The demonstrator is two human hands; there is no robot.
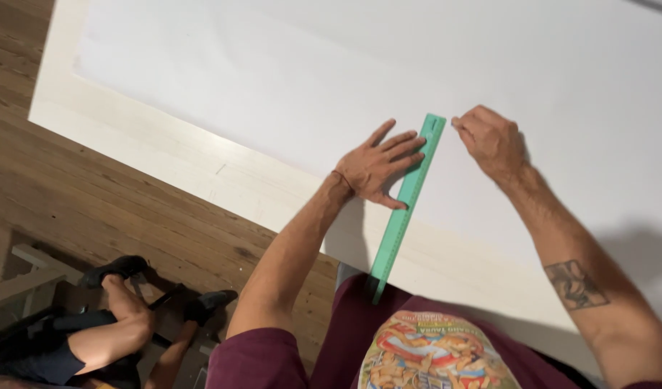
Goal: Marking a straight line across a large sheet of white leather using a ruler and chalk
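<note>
Plainly, the left hand (378, 164) lay flat and spread, fingers splayed and gripping nothing, its fingertips pressing on the green ruler (406, 207), likely to pin it so it would not slide. Just past the ruler's far end, the right hand (491, 140) was curled nearly closed, thumb and forefinger pinched as if round something thin; I could not tell what, if anything, it held. The ruler ran slantwise from beside that hand back toward the person's maroon shirt (360, 338), lying on a large white sheet (309, 79) that rested on a pale board (165, 148). Beyond the left arm, wooden floor (93, 209) showed, and another person's legs (114, 324). No containers were in sight.
</note>
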